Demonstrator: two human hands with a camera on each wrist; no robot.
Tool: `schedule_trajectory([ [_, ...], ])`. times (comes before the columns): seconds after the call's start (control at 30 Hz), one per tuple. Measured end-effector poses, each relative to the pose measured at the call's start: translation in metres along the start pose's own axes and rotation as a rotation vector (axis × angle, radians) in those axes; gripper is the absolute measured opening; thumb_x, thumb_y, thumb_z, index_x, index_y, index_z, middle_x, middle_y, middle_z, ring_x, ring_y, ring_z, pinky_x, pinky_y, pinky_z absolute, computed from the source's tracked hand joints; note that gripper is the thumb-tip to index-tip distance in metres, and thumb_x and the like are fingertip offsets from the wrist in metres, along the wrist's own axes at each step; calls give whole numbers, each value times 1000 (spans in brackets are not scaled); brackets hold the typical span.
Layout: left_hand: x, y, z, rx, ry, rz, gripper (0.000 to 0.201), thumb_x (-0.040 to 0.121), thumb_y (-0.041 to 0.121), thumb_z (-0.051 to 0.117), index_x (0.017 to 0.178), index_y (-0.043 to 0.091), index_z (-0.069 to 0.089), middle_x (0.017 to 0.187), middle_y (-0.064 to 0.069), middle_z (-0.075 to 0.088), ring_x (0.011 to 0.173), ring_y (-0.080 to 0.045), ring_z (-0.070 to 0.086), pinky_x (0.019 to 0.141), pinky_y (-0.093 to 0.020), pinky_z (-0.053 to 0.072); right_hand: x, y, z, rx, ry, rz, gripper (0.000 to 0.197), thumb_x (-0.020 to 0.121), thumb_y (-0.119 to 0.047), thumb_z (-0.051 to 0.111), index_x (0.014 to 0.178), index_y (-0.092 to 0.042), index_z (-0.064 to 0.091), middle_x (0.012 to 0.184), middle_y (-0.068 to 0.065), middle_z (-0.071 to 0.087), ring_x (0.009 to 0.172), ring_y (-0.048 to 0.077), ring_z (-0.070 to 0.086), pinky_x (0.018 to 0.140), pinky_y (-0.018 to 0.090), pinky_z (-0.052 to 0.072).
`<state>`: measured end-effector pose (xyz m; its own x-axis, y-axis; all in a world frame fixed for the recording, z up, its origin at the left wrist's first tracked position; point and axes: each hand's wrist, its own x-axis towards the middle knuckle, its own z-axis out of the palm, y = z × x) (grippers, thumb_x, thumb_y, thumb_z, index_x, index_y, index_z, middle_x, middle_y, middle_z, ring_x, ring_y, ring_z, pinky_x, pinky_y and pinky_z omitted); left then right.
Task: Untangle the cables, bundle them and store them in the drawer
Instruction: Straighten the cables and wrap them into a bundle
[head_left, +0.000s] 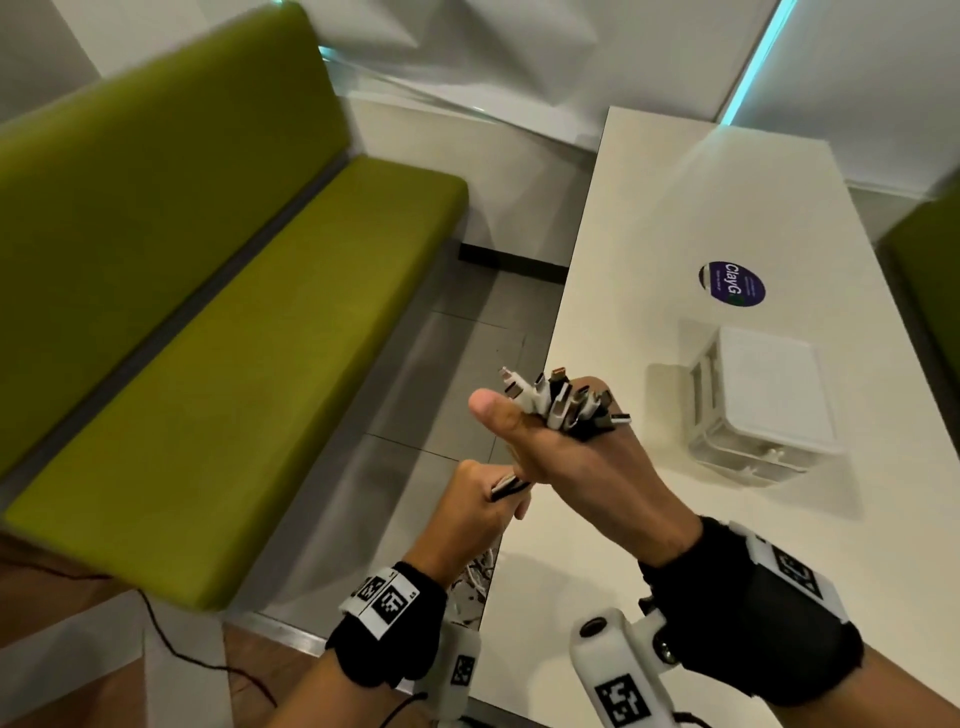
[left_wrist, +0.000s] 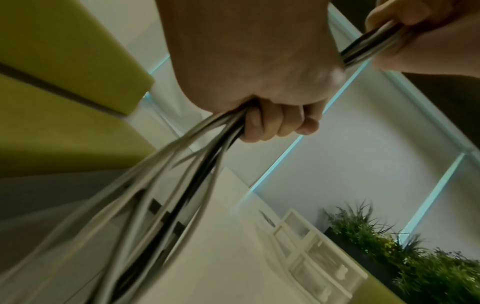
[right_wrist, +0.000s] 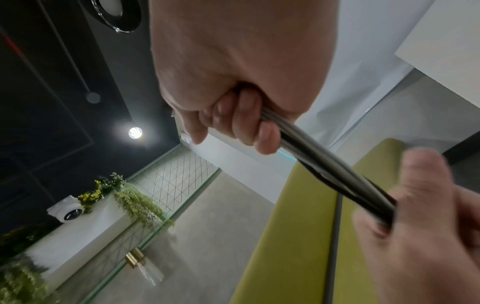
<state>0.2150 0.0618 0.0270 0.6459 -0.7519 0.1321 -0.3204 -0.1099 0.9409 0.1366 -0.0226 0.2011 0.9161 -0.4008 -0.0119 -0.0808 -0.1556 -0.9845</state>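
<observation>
Head view: right hand (head_left: 566, 457) fisted round a bunch of cables (head_left: 569, 402), thumb up, black and white plug ends fanning out of the top of the fist; left hand (head_left: 480, 506) just below and beside it, fingers curled round the same bunch lower down; both held over the near left edge of the white table (head_left: 753, 218); small clear drawer unit (head_left: 769, 402) standing on the table right of the hands, apart from them, drawers closed as far as visible; round purple sticker (head_left: 732, 285) farther back; green bench (head_left: 208, 322) to the left; loose white cable loops hanging below the left wrist at the table edge.

Left wrist view: left hand (left_wrist: 259, 67) clamped on the cables (left_wrist: 182, 181), fingers (left_wrist: 275, 121) wrapped tight; grey, white and black strands streaming down, blurred; right hand (left_wrist: 420, 35) at upper right gripping the same strands; drawer unit (left_wrist: 311, 255) below; green plants (left_wrist: 415, 261) at lower right.

Right wrist view: right hand (right_wrist: 233, 72) closed round the cables (right_wrist: 335, 170), a straight taut run slanting down to the left hand (right_wrist: 420, 226), blurred, also gripping; bench (right_wrist: 298, 226) behind; ceiling lamp (right_wrist: 135, 132) lit.
</observation>
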Motion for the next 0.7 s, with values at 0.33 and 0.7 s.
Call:
schedule_trajectory([
  [0.33,2,15,-54,168,-431,-157,49,77,45,74,123,38,60,118,18,64,112,0,57,102,-35,45,3,1,-18,26,38,-52,56,85,-52,61,54,-18,30,54,8,24,53,23,22,54,33,23],
  [0.7,34,198,-50,225,-241,234,55,101,46,22,116,19,68,118,9,67,113,-3,59,99,-31,45,14,38,-3,-145,87,-100,20,83,-13,56,65,-21,61,57,6,53,56,14,53,56,35,38],
])
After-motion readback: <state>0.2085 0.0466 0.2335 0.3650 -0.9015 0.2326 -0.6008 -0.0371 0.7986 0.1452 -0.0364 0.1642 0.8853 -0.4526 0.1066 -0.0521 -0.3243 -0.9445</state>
